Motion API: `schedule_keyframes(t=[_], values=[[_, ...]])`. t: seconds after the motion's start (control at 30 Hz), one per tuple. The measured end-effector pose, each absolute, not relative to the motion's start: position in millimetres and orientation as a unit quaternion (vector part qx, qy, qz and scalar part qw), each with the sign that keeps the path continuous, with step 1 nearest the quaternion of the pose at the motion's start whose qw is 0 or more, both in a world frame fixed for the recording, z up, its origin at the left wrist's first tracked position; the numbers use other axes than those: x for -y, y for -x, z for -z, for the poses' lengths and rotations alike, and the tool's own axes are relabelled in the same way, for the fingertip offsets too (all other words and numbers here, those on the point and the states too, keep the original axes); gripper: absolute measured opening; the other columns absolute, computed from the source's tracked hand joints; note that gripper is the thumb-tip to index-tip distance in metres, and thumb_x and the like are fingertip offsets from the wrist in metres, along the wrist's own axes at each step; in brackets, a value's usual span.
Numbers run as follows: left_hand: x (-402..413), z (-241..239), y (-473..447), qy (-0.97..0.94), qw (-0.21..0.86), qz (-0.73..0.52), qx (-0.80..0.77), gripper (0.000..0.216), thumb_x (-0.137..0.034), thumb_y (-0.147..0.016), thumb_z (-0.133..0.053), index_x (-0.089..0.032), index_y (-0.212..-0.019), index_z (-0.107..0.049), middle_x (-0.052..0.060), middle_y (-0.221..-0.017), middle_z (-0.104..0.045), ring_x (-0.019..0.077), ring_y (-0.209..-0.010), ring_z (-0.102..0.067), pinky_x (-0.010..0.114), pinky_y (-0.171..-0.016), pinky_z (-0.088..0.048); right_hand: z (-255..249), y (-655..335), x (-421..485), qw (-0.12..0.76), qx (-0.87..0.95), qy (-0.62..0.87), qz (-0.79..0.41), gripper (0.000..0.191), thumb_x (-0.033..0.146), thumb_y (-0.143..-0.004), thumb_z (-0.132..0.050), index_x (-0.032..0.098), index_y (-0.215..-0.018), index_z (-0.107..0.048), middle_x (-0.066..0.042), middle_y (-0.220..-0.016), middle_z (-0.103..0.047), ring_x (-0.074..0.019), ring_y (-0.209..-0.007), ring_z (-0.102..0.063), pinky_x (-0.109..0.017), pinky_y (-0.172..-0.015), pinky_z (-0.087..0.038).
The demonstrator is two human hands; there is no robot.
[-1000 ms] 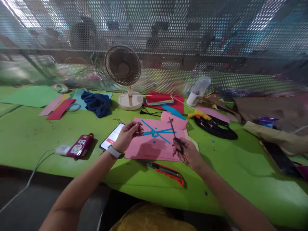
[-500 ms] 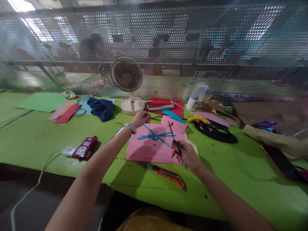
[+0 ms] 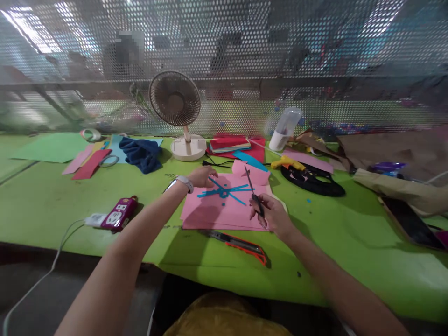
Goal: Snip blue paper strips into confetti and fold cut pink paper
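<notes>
My right hand is closed on the dark handles of a pair of scissors, whose blades point up and away over the pink paper. My left hand, with a pale watch on the wrist, hovers at the upper left edge of that paper. Its fingers look slightly apart and curve downward, with nothing visible in them. Thin blue paper strips cross one another on the pink sheets, with small blue bits around the centre. A folded pink piece lies at the upper right of the stack.
An orange and black utility knife lies in front of the sheets. Behind stand a small fan and stacked coloured paper. Rightward are a yellow glue gun, a black item and a phone; leftward, a purple device.
My left hand has lowered toward the pink paper, and its fingers have loosened from a pinch. My right hand keeps the scissors in much the same place. The view has shifted slightly.
</notes>
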State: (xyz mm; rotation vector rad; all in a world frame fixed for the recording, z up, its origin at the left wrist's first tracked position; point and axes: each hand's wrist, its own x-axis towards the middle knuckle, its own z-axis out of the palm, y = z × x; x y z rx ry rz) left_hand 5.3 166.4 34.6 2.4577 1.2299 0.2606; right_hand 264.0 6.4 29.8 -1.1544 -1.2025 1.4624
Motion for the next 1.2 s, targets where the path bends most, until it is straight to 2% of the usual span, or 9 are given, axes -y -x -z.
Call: schedule_keyframes(t=[0.17,0.27,0.47,0.63,0.8,0.93,1.03,1.2], values=[[-169.6,-31.7,-10.5,-0.889,0.184,-0.025,-0.419,0.025,-0.030,-0.060,-0.074,-0.018,-0.081,-0.069,0.004,-0.080,-0.068,0.0186,-0.074,-0.060,0.024,-0.067,-0.043,-29.6,-261.4,-7.9,0.438,0.483,0.475,-0.591,0.040,0.053,-0.070,-0.071,0.019,-0.075,-0.051,0.002,-0.057,-0.065,-0.0036,-0.028,-0.038,-0.017,-0.028,-0.027],[-170.3,-30.8,-13.5,-0.891,0.176,-0.005,-0.419,0.017,-0.029,-0.060,-0.074,-0.018,-0.071,-0.068,0.004,-0.071,-0.066,0.0190,-0.071,-0.060,0.024,-0.064,-0.041,-30.4,-259.8,-7.1,0.426,0.483,0.482,-0.594,0.040,0.053,-0.069,-0.072,0.019,-0.074,-0.051,0.002,-0.058,-0.066,-0.0036,-0.028,-0.038,-0.017,-0.026,-0.024],[-164.1,-36.7,-13.8,-0.901,0.160,-0.002,-0.404,0.033,-0.032,-0.061,-0.074,-0.018,-0.091,-0.068,0.007,-0.093,-0.068,0.0193,-0.082,-0.061,0.023,-0.067,-0.042,-28.6,-264.6,-10.3,0.439,0.487,0.469,-0.592,0.039,0.052,-0.070,-0.072,0.019,-0.075,-0.051,0.002,-0.057,-0.065,-0.0036,-0.028,-0.038,-0.016,-0.026,-0.025],[-161.1,-40.9,-18.2,-0.904,0.154,0.037,-0.396,0.016,-0.023,-0.060,-0.072,-0.019,-0.076,-0.068,0.002,-0.073,-0.067,0.0160,-0.065,-0.059,0.022,-0.056,-0.038,-26.9,-266.9,-12.9,0.450,0.489,0.462,-0.588,0.038,0.051,-0.071,-0.071,0.019,-0.074,-0.050,0.002,-0.057,-0.066,-0.0034,-0.028,-0.038,-0.016,-0.028,-0.028],[-159.0,-39.9,-21.6,-0.903,0.130,0.059,-0.405,0.021,-0.018,-0.062,-0.067,-0.021,-0.083,-0.068,0.000,-0.075,-0.068,0.0157,-0.065,-0.059,0.022,-0.054,-0.037,-29.1,-264.3,-10.7,0.439,0.489,0.465,-0.593,0.039,0.050,-0.069,-0.073,0.019,-0.075,-0.050,0.002,-0.058,-0.066,-0.0033,-0.028,-0.037,-0.016,-0.027,-0.027],[-158.4,-45.2,-17.8,-0.905,0.089,0.069,-0.409,0.019,-0.018,-0.065,-0.065,-0.020,-0.084,-0.069,0.004,-0.080,-0.068,0.0191,-0.072,-0.060,0.025,-0.059,-0.039,-29.6,-264.9,-10.8,0.447,0.485,0.460,-0.594,0.038,0.049,-0.070,-0.073,0.019,-0.075,-0.049,0.002,-0.058,-0.066,-0.0034,-0.028,-0.037,-0.016,-0.027,-0.026],[-156.4,-56.3,-12.0,-0.904,0.049,0.062,-0.420,0.023,-0.018,-0.069,-0.061,-0.018,-0.091,-0.068,0.008,-0.090,-0.068,0.0233,-0.083,-0.060,0.028,-0.067,-0.042,-29.5,-266.0,-11.2,0.447,0.484,0.460,-0.596,0.039,0.050,-0.069,-0.073,0.019,-0.075,-0.050,0.002,-0.057,-0.066,-0.0036,-0.027,-0.037,-0.016,-0.026,-0.025],[-146.1,-80.0,-1.3,-0.892,-0.002,0.043,-0.450,0.030,-0.010,-0.072,-0.051,-0.018,-0.095,-0.068,0.010,-0.102,-0.066,0.0233,-0.092,-0.060,0.030,-0.074,-0.044,-31.5,-266.1,-10.9,0.445,0.485,0.466,-0.591,0.039,0.050,-0.068,-0.073,0.019,-0.075,-0.051,0.002,-0.058,-0.066,-0.0039,-0.028,-0.038,-0.017,-0.027,-0.026]])
